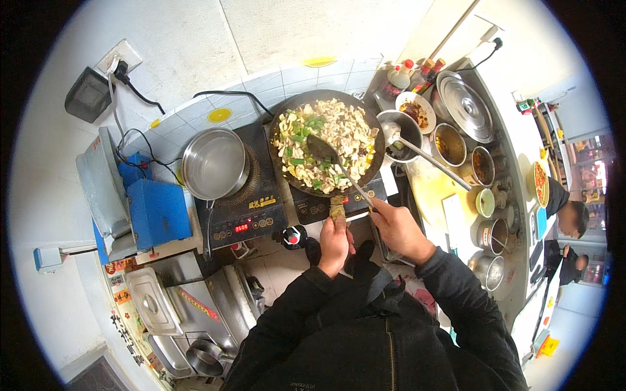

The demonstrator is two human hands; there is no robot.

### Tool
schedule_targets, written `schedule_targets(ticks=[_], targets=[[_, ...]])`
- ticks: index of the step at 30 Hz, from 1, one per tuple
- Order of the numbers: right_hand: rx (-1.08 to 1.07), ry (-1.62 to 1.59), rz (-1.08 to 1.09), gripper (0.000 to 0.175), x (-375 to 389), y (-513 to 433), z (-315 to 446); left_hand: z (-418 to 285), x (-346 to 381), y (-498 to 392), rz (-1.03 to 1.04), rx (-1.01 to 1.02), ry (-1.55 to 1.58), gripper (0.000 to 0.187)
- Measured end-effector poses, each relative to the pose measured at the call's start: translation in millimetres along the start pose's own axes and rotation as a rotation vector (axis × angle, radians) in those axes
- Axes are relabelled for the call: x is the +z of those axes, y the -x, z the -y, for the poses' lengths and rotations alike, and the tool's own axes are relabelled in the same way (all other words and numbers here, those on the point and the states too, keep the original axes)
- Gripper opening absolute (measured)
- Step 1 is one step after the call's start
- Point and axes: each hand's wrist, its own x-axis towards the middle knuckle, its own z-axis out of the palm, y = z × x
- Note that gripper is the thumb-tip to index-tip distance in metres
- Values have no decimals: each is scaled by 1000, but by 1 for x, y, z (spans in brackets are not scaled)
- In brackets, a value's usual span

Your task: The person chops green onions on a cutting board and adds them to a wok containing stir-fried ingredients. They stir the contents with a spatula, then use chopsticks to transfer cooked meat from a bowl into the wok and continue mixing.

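Observation:
A dark wok (275, 161) sits on an induction cooker (313, 207), filled with chopped pale pieces of food (345, 119) and green pepper or scallion pieces (313, 124). My left hand (336, 244) grips the wok's wrapped handle (337, 206) at the near side. In my right hand (402, 230) is the long metal handle of a cooking ladle (323, 149). The ladle's dark bowl rests on the food near the wok's middle. Both hands are below the wok, close to each other but apart.
Left of the wok, a steel saucepan (214, 163) of clear liquid stands on a second induction cooker (244, 215). To the right are a steel pot (415, 128) with a ladle (430, 159) across it, seasoning containers (449, 144), bottles (403, 76) and a large lid (467, 107). Two people (570, 220) are beyond the counter.

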Motion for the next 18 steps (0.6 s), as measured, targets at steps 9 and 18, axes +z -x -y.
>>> schedule_targets(ticks=[9,18], targets=[[116,-293,143,15,19,-30,-5,3,1,-1,-16,21,-21,32],[169,-299,154,20,20,-49,7,3,-2,-1,17,10,3,38]])
